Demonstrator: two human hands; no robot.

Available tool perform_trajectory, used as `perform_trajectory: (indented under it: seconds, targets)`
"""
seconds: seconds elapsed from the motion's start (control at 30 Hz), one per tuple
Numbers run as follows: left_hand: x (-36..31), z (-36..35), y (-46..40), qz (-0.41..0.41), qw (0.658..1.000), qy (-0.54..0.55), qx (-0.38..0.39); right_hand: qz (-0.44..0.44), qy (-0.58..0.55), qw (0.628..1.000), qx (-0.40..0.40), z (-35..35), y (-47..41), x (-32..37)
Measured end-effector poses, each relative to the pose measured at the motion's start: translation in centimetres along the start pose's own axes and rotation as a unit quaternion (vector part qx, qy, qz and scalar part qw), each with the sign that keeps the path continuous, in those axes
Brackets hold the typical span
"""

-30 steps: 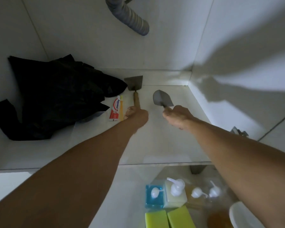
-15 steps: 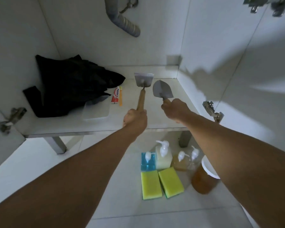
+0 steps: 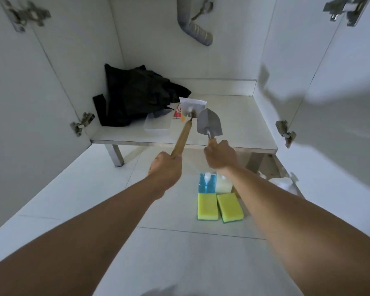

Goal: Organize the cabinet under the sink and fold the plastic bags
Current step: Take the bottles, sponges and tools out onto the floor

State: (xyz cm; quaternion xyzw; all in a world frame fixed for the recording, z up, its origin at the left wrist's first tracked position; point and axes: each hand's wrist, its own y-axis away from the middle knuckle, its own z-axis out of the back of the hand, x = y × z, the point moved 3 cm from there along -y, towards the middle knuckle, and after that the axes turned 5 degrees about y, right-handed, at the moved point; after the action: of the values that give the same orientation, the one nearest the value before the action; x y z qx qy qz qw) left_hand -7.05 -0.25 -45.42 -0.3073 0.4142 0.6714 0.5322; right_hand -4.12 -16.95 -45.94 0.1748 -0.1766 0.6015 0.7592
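The scraper (image 3: 192, 106) and trowel (image 3: 209, 122) are held above the shelf (image 3: 233, 116) front edge. Left hand (image 3: 166, 169) fingers curl round the scraper's handle end; right hand (image 3: 220, 157) fingers curl round the trowel handle. Black bags (image 3: 135, 94) lie at the shelf's back left. Sponges (image 3: 219, 207) lie on the floor.

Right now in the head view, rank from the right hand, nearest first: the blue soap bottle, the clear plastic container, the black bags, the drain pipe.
Measured from the right hand:
1. Blue soap bottle, on the floor just below the hand.
2. Clear plastic container, on the shelf, up and to the left.
3. Black bags, heaped in the back left corner.
4. Drain pipe, high on the back wall.
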Motion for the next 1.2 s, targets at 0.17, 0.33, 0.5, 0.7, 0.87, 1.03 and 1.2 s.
perform_trajectory:
  seconds: [0.17,0.33,0.5,0.7,0.87,1.03,1.2]
  targets:
    - [3.5,4.3,3.2,0.006,1.000,-0.018,-0.021,0.003,-0.035,0.999,0.021,-4.3,2.4,1.1]
    - [6.6,6.9,6.6,0.031,0.999,-0.035,-0.028,0.056,-0.001,0.997,0.049,-7.7,4.9,3.2]
    - [11.1,7.0,7.0,0.064,0.997,-0.039,-0.030,0.081,0.016,0.993,0.080,-11.3,6.6,3.8]
    - [17.1,4.0,3.4,0.096,0.994,-0.051,-0.018,0.052,0.055,0.991,0.108,-15.9,5.1,1.9]
    - [21.5,0.2,0.1,0.127,0.992,-0.027,0.005,0.009,0.087,0.987,0.133,-20.2,2.7,-0.7]
    - [23.9,-2.3,-3.0,0.110,0.993,-0.040,0.000,-0.011,0.084,0.989,0.118,-24.1,0.5,-2.0]
    - [25.2,-3.9,-5.0,0.088,0.996,-0.025,-0.011,-0.017,0.090,0.990,0.103,-26.5,-0.7,-2.8]
